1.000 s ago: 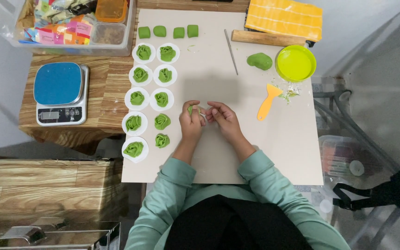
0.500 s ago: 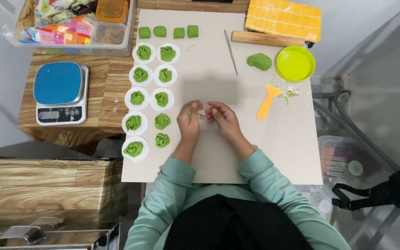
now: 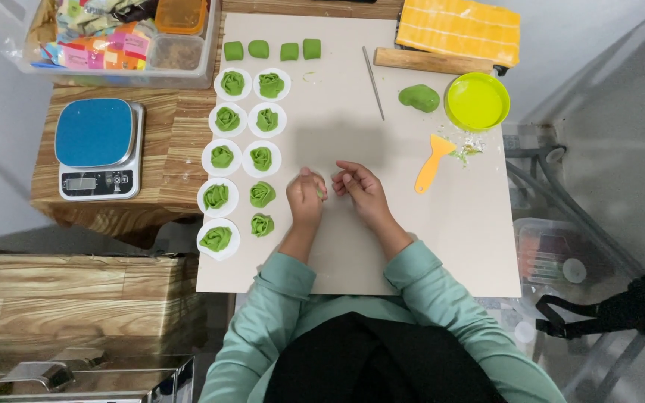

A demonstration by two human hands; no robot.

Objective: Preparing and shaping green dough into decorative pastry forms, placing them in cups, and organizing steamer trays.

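Two hands at mid-board, working one small bit of green dough.

L→R:
- Kitchen scale (image 3: pixel 99 148), blue top, on the wooden surface (image 3: pixel 169 149), off the board so it stays clear of the work.
- Dough roses (image 3: pixel 242 160) in 2 columns along the board's left edge; most sit on white paper discs, two lower ones in the right column lie bare on the board. Parked in reach of the left hand, prob for that reason.
- Four green dough blocks (image 3: pixel 270 50) in a row at the top edge, apart from the roses.
- Left hand (image 3: pixel 305 200): fingers curled narrow, pinching the dough piece (image 3: pixel 320 192). Piece is just above the beige board (image 3: pixel 337 254), between both hands. Mostly hidden, so can't tell its long axis or heading.
- Right hand (image 3: pixel 358 186): fingers half curled toward the piece; contact unclear.
- Thin stick (image 3: pixel 372 72), dough lump (image 3: pixel 419 97), yellow-green lid (image 3: pixel 476 101), orange scraper (image 3: pixel 431 160): all right side, near the right hand.
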